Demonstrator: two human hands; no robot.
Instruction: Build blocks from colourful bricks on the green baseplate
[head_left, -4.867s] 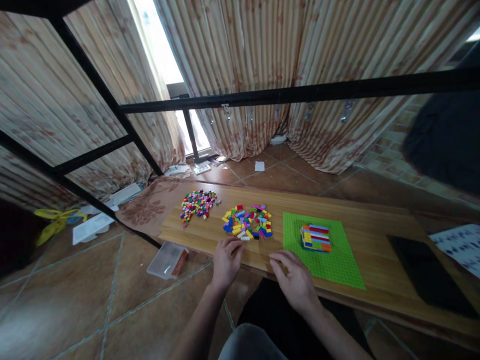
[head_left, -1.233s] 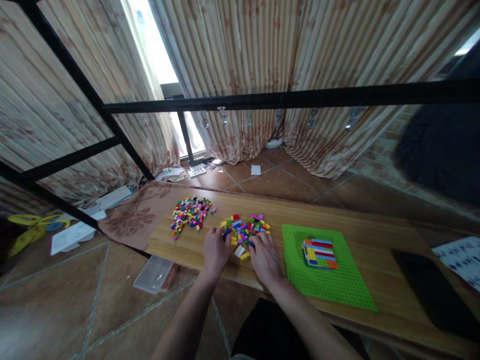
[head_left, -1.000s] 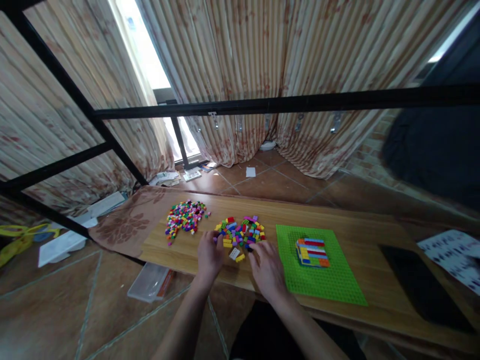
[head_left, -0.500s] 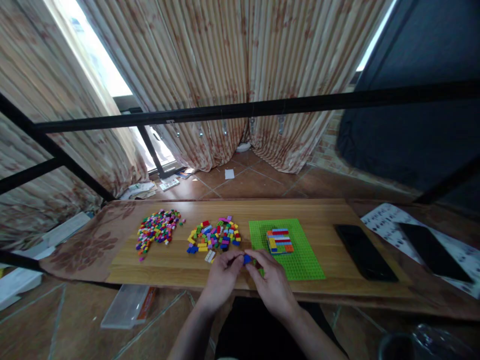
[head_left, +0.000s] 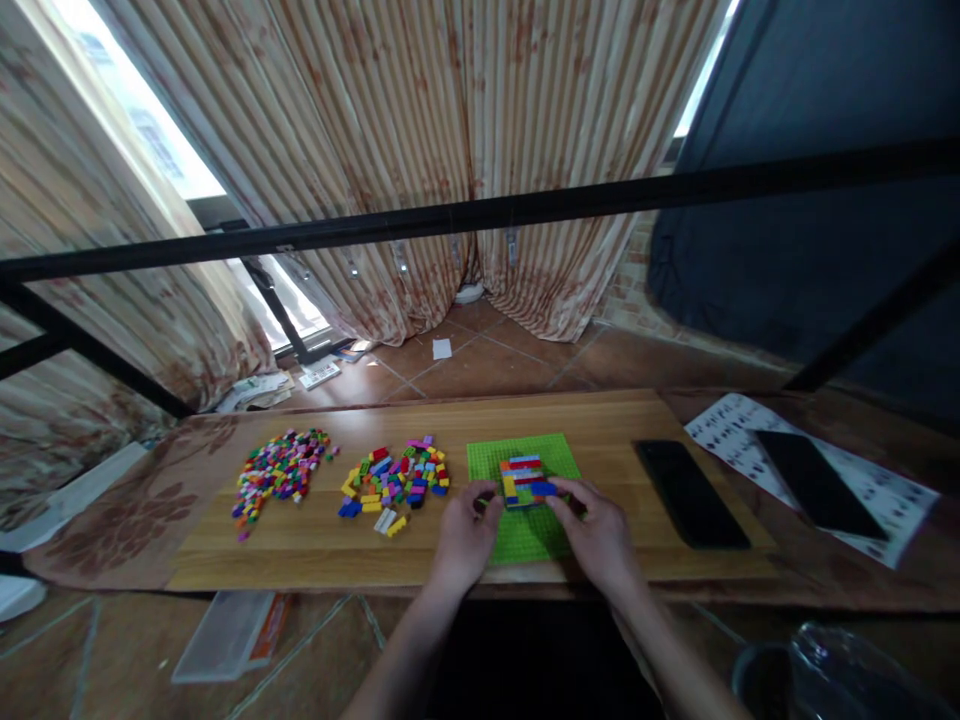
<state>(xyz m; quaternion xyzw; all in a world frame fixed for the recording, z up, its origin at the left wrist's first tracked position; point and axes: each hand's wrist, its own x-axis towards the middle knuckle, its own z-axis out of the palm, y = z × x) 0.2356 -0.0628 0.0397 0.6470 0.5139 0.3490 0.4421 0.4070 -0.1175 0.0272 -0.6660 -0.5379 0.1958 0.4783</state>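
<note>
A blue toy brick (head_left: 544,489) is pinched between the thumb and fingers of my right hand (head_left: 598,533). It sits at the front right corner of a low block of stacked, multicoloured bricks (head_left: 520,479); whether it is pressed down there I cannot tell. The stack shows red, light blue, yellow and orange and rests on a green studded baseplate (head_left: 525,545). At the stack's left side is my left hand (head_left: 466,537), its fingers curled with a small gap between thumb and forefinger and nothing visible in them.
Left of the baseplate lies a pile of larger loose bricks (head_left: 405,475), with a heap of small pieces (head_left: 281,475) farther left. A black phone (head_left: 690,495) lies on the wooden board (head_left: 600,420) at right. Beyond it, another dark device (head_left: 821,485) rests on a printed sheet (head_left: 731,425).
Both hands have moved from in front of the baseplate to the brick stack and separated. My right hand carried the blue brick there; my left let go of it. The view has turned right.
</note>
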